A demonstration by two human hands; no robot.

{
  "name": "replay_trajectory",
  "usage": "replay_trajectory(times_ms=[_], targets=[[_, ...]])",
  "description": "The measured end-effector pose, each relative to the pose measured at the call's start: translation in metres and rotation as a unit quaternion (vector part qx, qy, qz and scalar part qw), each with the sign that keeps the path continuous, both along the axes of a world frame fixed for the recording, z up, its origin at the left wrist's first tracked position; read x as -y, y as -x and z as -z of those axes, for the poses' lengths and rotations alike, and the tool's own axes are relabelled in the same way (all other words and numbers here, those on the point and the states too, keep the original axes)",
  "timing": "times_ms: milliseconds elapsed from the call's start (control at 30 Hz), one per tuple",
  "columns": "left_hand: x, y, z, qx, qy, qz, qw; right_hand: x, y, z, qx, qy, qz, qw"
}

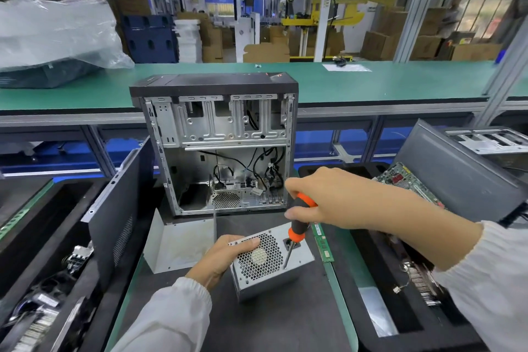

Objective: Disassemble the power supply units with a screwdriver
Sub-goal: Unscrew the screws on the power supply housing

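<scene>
Steel power supply [271,263] in left grip [221,258] — screwdriver [297,226], right grip [323,200] clenched, tip on its face.

I saw the power supply unit [268,261] on the mat [257,323] before the open computer case [220,146]; a memory stick [323,243] lay just right.

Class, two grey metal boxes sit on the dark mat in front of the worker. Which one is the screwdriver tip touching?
The small power supply unit with the honeycomb grille, steadied by the left hand. The right hand sets the screwdriver on it. The taller open computer case behind stands untouched.
</scene>
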State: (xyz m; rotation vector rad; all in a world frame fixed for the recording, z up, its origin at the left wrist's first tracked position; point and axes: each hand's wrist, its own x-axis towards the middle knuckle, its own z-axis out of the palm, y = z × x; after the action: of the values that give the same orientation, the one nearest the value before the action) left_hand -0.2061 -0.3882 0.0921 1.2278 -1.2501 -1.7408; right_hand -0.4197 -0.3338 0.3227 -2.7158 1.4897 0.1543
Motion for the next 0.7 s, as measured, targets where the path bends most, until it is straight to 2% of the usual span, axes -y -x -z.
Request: replay_trajectory(times_ms=[200,333,467,533,633,700], targets=[[0.0,-0.001,-0.003,0.006,0.006,0.008,1.0,-0.003,-0.005,-0.007,-0.024,-0.081,-0.084,0.993],[0.001,-0.002,-0.002,0.012,0.01,0.007,1.0,-0.002,-0.007,-0.008,-0.07,-0.079,-0.121,0.987],[0.0,-0.002,0.0,0.011,0.012,0.015,1.0,-0.003,-0.011,-0.004,0.014,-0.074,-0.051,0.996],[0.0,-0.002,0.001,0.012,0.017,0.022,1.0,-0.004,-0.018,0.001,0.064,-0.031,0.034,0.997],[0.001,0.0,0.001,0.012,0.015,0.013,1.0,-0.002,-0.026,0.006,0.001,0.073,0.147,0.987],[0.001,0.001,-0.001,0.013,0.012,0.005,1.0,0.0,-0.032,0.008,-0.063,0.132,0.159,0.976]])
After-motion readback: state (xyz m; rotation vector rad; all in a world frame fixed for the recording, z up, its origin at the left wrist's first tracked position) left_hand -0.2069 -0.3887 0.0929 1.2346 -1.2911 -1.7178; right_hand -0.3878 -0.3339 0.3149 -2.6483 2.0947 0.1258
